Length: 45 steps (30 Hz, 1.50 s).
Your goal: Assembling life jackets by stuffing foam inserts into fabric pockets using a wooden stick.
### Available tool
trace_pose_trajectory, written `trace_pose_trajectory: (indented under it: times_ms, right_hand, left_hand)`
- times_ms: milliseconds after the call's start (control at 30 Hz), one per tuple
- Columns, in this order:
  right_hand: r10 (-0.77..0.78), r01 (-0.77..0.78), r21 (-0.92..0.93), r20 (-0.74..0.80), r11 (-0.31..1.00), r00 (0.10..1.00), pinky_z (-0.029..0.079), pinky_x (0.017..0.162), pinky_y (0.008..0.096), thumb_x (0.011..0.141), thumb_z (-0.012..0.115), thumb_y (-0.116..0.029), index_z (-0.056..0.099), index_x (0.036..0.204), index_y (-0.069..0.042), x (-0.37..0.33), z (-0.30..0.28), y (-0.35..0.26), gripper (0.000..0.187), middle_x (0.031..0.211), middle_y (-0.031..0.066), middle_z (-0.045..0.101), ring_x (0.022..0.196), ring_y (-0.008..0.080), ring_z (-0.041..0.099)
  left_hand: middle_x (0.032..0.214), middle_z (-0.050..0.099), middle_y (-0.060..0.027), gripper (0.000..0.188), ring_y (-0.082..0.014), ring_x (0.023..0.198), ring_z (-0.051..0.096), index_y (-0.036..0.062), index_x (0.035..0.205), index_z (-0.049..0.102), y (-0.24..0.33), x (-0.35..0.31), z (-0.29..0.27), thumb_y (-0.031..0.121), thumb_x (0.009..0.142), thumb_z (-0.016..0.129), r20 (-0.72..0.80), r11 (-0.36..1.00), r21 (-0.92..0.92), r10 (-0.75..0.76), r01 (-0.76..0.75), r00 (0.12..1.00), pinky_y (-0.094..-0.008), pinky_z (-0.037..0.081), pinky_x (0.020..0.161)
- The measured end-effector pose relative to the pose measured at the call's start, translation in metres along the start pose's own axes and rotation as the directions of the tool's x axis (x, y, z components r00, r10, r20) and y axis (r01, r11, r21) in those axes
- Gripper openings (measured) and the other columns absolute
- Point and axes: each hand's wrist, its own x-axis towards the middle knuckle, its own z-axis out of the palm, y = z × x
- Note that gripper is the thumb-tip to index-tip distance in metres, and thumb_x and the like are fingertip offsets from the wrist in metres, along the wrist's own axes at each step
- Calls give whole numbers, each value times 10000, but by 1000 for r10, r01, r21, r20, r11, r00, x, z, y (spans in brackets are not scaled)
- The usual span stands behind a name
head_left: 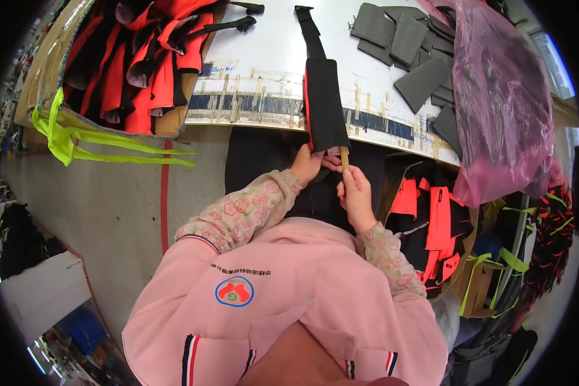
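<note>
1. Nearest is the person's pink collared shirt point(289, 276), with floral sleeve covers point(241, 209) on both forearms.
2. The right hand point(357, 193) is in front of the body, its thumb and fingers pinched together on the lower end of a narrow tan strip point(345, 157).
3. Just beside it on the left, the left hand point(305, 165) holds the lower end of a black fabric piece point(327, 106); some of its fingers are hidden beneath, so their full grip cannot be seen.
4. The tan strip meets the lower right corner of the black fabric piece; whether it runs inside cannot be told.
5. The black fabric piece is long and flat, with a red edge along its left side. It lies across the front edge of the bench point(264, 48), its lower end jutting out toward the person.
6. Below the bench, to the right of the right hand, a cardboard box point(468, 257) holds red and black fabric pieces point(439, 219).
7. On the left, a larger cardboard box point(42, 77) is filled with more red and black pieces point(112, 90); yellow-green straps point(64, 138) hang over its near side.
8. On the right of the bench, flat grey pads point(424, 82) lie in a loose, overlapping heap beside a translucent pink plastic bag point(508, 109).
9. Farther up, a black strap point(312, 40) extends from the far end of the black fabric piece over the white benchtop.
</note>
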Motion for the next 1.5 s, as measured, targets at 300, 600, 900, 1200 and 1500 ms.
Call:
trace_pose_trajectory:
  times_ms: [300,600,900,1200,1500]
  right_hand:
    - [-217,160,-589,-27,792,976,362,415,234,937,456,-141,558,1022,-24,-73,-40,12,177,510,10,479,436,68,468]
    - [-224,181,-780,53,599,973,451,490,343,917,472,-121,553,1010,-17,-88,-41,-7,161,589,150,563,544,266,602]
    - [-333,253,-899,131,357,934,452,559,477,904,480,-137,540,973,-28,-34,-9,-46,142,699,250,576,684,430,571]
    - [-211,252,-500,139,828,968,336,370,245,949,427,-144,571,952,-11,17,1,-17,196,548,56,517,372,107,438]
    - [79,-319,456,471,831,879,220,319,182,967,400,-223,493,1051,-61,8,-9,-10,205,502,-30,330,333,37,246]
  left_hand:
    - [826,645,-173,359,-192,582,621,-11,1072,549,28,1,-3,311,943,459,-97,990,1,-139,140,985,-281,519,585]
    - [757,631,-145,317,-166,532,584,4,977,576,17,7,-7,288,947,438,-122,991,46,-119,125,985,-239,478,461]
    - [682,617,-106,263,-141,462,538,-21,1037,502,10,1,-7,209,913,476,-187,962,94,-236,256,954,-246,362,332]
    - [742,608,-68,250,-110,515,547,36,942,593,-17,4,-13,258,921,480,-204,945,255,-153,204,967,-228,356,338]
    - [783,633,-89,249,-137,559,572,1,972,595,5,-1,-29,166,952,411,-5,987,141,-76,76,997,-235,439,418]
